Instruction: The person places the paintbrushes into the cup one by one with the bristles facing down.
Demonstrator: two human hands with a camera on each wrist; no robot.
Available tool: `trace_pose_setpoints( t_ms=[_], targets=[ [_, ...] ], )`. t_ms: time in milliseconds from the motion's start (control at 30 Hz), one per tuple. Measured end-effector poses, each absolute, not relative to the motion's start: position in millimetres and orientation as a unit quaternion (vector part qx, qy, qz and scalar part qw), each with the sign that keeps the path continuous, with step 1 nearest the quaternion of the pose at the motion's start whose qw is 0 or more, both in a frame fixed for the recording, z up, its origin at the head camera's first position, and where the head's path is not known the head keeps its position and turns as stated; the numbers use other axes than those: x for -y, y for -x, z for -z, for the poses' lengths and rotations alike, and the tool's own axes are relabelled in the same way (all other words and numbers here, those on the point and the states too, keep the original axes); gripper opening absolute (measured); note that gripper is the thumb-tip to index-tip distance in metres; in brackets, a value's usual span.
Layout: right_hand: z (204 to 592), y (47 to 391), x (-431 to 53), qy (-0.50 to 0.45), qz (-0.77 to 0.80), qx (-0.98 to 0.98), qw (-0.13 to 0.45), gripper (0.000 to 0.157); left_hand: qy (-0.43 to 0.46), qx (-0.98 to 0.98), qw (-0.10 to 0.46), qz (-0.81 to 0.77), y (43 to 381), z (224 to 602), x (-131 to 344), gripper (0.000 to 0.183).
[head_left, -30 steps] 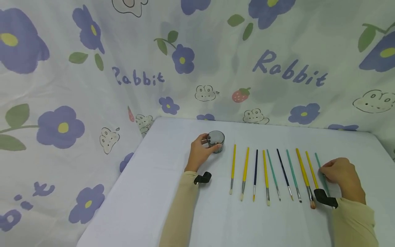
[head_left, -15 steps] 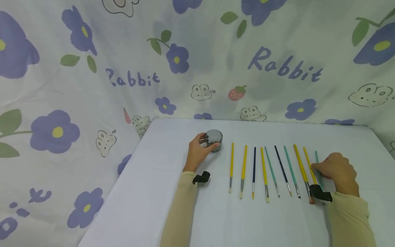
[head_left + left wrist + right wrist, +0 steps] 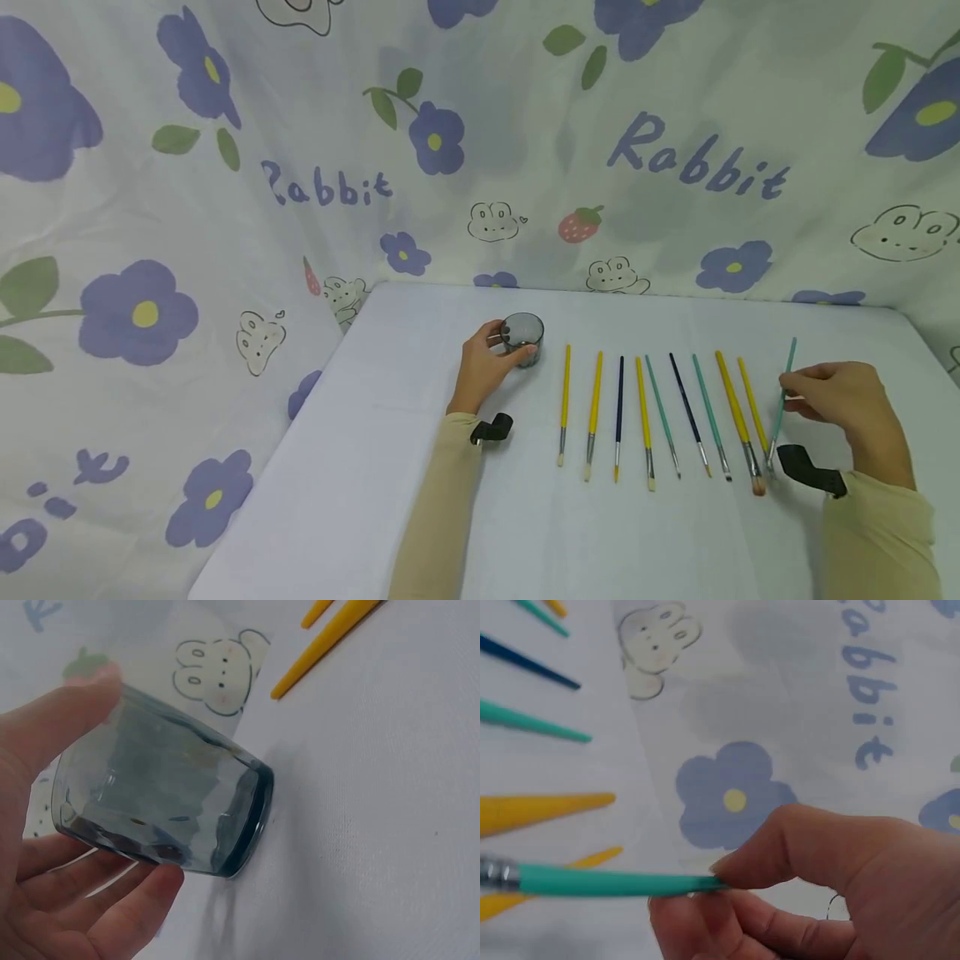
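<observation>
My left hand (image 3: pixel 487 362) grips a smoky grey-blue glass (image 3: pixel 522 340) near the back of the table, thumb on one side and fingers around the other. In the left wrist view the glass (image 3: pixel 169 784) shows wavy sides and a thick base, and looks empty. At the right end of a row of brushes, my right hand (image 3: pixel 840 396) pinches a teal paintbrush (image 3: pixel 780 417) between thumb and fingers. Its bristle end points down toward me, its handle tip up and away. The right wrist view shows the teal handle (image 3: pixel 607 881) at the fingertips, with the metal ferrule at the left edge.
Several paintbrushes lie side by side on the white table (image 3: pixel 337 467), bristles toward me. Among them are a thick yellow brush (image 3: pixel 733 396), a thin yellow brush (image 3: pixel 752 400) and a dark blue brush (image 3: pixel 619 408). A flower-printed curtain (image 3: pixel 525 150) hangs behind.
My right hand has taken hold of the teal brush from the right end of the row and lifted and tilted it. The left hand keeps its grip on the glass.
</observation>
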State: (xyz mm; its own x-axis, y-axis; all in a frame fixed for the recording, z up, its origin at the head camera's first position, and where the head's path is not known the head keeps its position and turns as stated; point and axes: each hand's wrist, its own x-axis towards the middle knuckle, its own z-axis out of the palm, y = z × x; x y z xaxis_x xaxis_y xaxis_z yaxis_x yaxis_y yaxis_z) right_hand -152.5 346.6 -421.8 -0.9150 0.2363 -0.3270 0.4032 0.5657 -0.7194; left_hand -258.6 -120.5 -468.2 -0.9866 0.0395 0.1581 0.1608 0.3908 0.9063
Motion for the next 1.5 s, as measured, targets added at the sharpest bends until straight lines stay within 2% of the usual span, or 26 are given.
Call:
trace_pose_setpoints(
  t_ms=[167,233,333,367,467,500,767,1167,1500],
  targets=[
    [418,154,-337,-0.182,0.493,-0.847,0.076,0.057,0.055,0.829,0.050,0.555,258,469,123,0.078],
    [416,154,-333,-0.184,0.520,-0.831,0.065,0.044,0.054,0.826,0.049,0.559,258,469,123,0.080],
    [413,155,-328,-0.184,0.580,-0.792,0.051,0.011,0.054,0.824,0.048,0.563,257,469,124,0.080],
    [412,154,-327,-0.182,0.608,-0.771,0.047,0.005,0.055,0.823,0.048,0.564,258,469,124,0.080],
    [411,152,-321,-0.176,0.687,-0.704,0.037,0.019,0.058,0.821,0.045,0.566,258,469,123,0.080],
    [410,152,-318,-0.174,0.709,-0.683,0.034,0.019,0.059,0.822,0.044,0.564,257,469,123,0.080],
    [405,154,-297,-0.136,0.802,-0.581,-0.007,0.014,0.055,0.830,0.038,0.553,257,469,121,0.082],
    [386,181,-250,-0.077,0.827,-0.556,-0.019,0.006,0.055,0.826,0.046,0.559,257,470,124,0.082],
    [374,206,-209,-0.044,0.830,-0.555,-0.018,0.005,0.056,0.826,0.044,0.560,257,469,123,0.082]
  ],
)
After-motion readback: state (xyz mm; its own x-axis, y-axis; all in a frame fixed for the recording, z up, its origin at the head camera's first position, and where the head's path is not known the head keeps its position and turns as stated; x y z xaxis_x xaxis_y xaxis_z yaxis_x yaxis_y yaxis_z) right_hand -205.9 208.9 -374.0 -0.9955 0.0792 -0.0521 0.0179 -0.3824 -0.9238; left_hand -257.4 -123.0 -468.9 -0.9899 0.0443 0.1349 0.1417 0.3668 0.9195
